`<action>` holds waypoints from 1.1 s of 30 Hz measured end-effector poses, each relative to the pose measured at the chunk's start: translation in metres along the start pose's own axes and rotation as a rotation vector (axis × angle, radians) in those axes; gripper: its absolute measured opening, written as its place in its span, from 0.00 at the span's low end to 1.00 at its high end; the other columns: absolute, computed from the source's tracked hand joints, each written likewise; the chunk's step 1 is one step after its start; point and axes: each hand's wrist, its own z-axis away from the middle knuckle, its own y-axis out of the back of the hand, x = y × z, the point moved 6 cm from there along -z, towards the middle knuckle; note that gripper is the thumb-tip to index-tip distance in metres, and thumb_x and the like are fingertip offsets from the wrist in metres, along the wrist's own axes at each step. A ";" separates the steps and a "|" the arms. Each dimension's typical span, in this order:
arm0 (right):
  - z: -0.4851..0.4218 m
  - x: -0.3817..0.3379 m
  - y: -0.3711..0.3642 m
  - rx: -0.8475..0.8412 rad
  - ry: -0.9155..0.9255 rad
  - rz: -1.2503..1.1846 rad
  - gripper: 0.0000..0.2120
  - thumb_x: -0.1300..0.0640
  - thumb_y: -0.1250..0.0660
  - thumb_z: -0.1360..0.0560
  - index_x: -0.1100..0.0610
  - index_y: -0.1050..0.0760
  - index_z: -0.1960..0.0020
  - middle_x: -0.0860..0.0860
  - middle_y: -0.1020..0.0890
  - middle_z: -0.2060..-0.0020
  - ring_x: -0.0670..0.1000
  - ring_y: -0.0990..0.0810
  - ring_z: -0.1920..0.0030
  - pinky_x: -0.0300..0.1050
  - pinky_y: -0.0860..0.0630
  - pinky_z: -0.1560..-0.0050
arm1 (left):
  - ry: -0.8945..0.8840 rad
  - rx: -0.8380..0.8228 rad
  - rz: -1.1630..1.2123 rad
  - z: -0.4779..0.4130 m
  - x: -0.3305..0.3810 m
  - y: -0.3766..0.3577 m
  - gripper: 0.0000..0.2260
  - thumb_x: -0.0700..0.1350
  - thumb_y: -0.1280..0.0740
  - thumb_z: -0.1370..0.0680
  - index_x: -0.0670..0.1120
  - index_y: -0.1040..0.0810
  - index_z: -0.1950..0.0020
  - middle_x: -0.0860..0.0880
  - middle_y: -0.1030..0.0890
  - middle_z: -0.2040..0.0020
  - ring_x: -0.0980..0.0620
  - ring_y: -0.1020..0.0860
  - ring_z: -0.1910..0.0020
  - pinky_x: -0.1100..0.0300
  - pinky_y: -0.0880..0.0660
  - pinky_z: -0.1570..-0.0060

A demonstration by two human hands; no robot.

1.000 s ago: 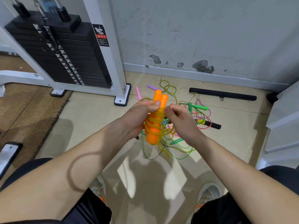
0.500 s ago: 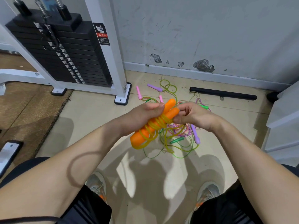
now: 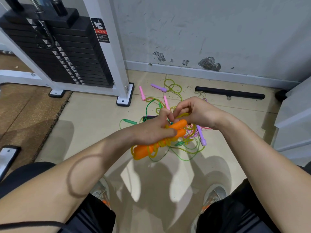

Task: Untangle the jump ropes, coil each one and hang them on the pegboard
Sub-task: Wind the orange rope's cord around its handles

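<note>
— While left hand (image 3: 151,132) grips both orange handles (image 3: 179,124) side by side, right hand (image 3: 198,113) pinches the yellow cord (image 3: 165,142) at their upper ends, fingers curled.
— Cord state?
— Wound in several turns round the handles, loose loops hanging off the lower end. Bundle sits tilted in the air above the floor (image 3: 94,125).
— Other ropes?
— Tangle (image 3: 189,137) on the floor right under the hands: green, pink and purple cords crossing. Two pink handles (image 3: 142,93) and a purple handle (image 3: 159,87) lie on the wall (image 3: 202,31) side, a green handle (image 3: 130,121) to the left, a second purple handle (image 3: 201,135) to the right.
— Surroundings?
— Weight stack (image 3: 67,52) at left, black bar (image 3: 228,95) along the wall.
</note>
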 end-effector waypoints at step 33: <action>0.013 0.021 -0.044 0.023 -0.044 -0.482 0.16 0.44 0.33 0.24 0.54 0.26 0.65 0.53 0.28 0.72 0.51 0.32 0.69 0.43 0.37 0.65 | -0.090 0.003 0.490 -0.006 -0.005 0.032 0.18 0.47 0.40 0.17 0.31 0.29 0.40 0.40 0.25 0.57 0.45 0.26 0.63 0.56 0.22 0.68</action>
